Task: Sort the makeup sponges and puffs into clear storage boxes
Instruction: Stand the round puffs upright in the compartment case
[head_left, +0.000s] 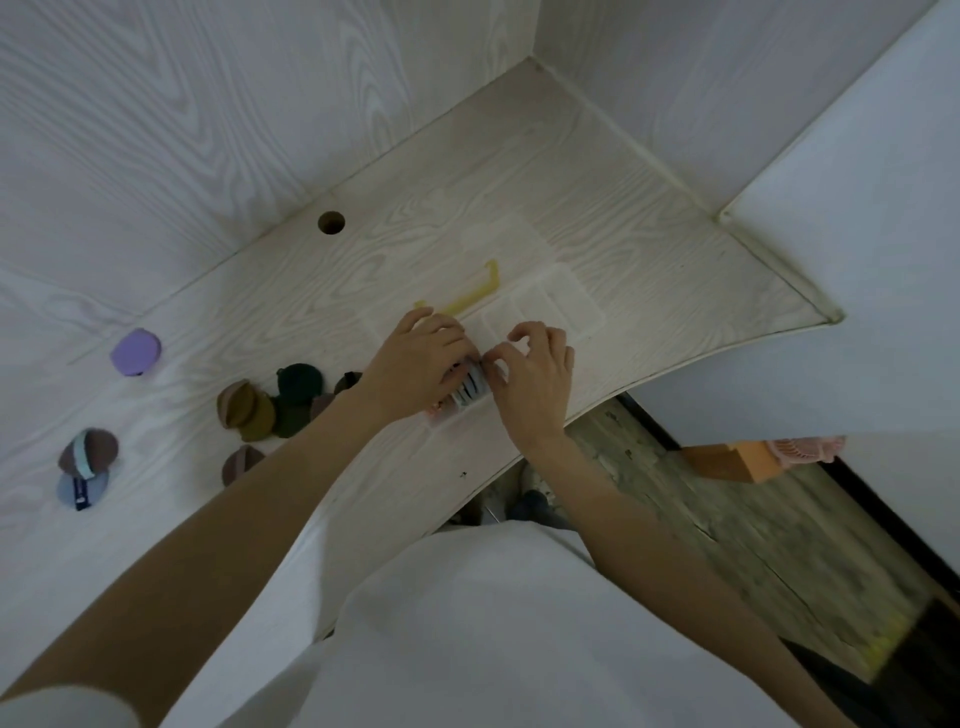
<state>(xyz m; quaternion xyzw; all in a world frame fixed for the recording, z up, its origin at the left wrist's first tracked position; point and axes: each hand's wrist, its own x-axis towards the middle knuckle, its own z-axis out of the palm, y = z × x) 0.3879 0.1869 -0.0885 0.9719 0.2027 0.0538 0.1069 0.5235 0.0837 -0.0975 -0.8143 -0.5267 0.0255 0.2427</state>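
So far left on the pale wood-grain desk (597, 171) there's a brownish round puff with a light blue strap (87, 453) sitting on a bluish one, and a lilac round puff (136, 352) off on its own further back. Then a loose heap of olive, dark green and mauve round puffs (270, 402) that clearly hasn't been sorted yet. Next comes the left hand (415, 364), fingers curled down over a small clear plastic box (457, 402) near the desk edge, pressing on puffs packed upright inside. The right hand (535, 369) pinches at the same box from the other side, though I can't tell exactly what its fingertips have hold of. Behind sit a yellow plastic strip (470, 299) and two more clear shallow trays (545, 306), seemingly empty. Looks like the packing step; next move probably means letting go and reaching back left for the heap.
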